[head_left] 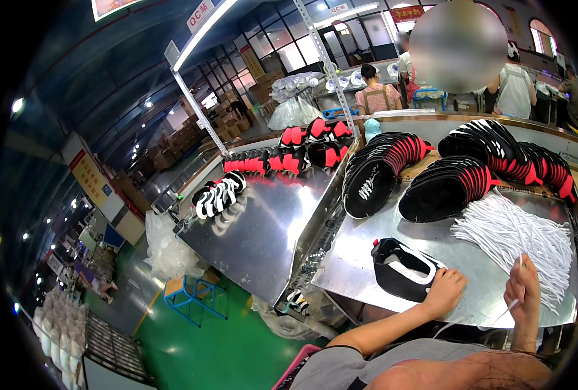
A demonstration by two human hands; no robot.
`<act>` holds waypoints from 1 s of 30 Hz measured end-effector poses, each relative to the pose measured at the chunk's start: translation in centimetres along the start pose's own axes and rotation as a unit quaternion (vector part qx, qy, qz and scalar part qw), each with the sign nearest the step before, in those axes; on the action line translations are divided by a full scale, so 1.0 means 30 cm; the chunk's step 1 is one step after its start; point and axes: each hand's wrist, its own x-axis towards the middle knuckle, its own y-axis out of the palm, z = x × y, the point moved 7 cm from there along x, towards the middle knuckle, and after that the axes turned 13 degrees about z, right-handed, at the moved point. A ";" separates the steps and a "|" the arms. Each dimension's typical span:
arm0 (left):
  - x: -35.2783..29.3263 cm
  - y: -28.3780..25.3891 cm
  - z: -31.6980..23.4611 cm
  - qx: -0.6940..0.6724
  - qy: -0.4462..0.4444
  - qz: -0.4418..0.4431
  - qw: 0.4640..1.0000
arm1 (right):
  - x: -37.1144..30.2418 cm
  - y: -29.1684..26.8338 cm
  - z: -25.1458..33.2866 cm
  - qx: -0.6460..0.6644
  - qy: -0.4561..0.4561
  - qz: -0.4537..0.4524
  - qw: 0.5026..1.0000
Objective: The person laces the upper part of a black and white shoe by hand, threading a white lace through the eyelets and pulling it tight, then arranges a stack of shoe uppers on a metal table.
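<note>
green floor [237, 344] spreads left of a shiny metal table [344, 268]. near its front edge lies a black-and-white shoe upper [400, 282]; the left hand [446, 290] curls against its right end, but i cannot tell whether it grips. the right hand [525, 286] pinches a white lace [512, 303] just beside a heap of white laces [516, 234].

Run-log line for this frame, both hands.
left hand: at black-and-white shoe upper | right hand: gripping white lace | nearby: white lace pile, stacked black-and-red uppers
</note>
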 end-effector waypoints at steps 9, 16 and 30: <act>-0.114 -0.380 0.262 0.066 -0.157 0.022 0.985 | 0.134 -0.050 -0.337 -0.051 0.127 0.000 0.991; -0.087 -0.238 0.428 -0.185 -0.205 0.313 0.909 | 0.333 -0.088 -0.597 -0.135 0.145 -0.006 0.980; -0.021 0.022 0.336 -0.656 -0.451 0.217 0.565 | 0.353 -0.184 -0.465 -0.267 0.045 -0.117 0.956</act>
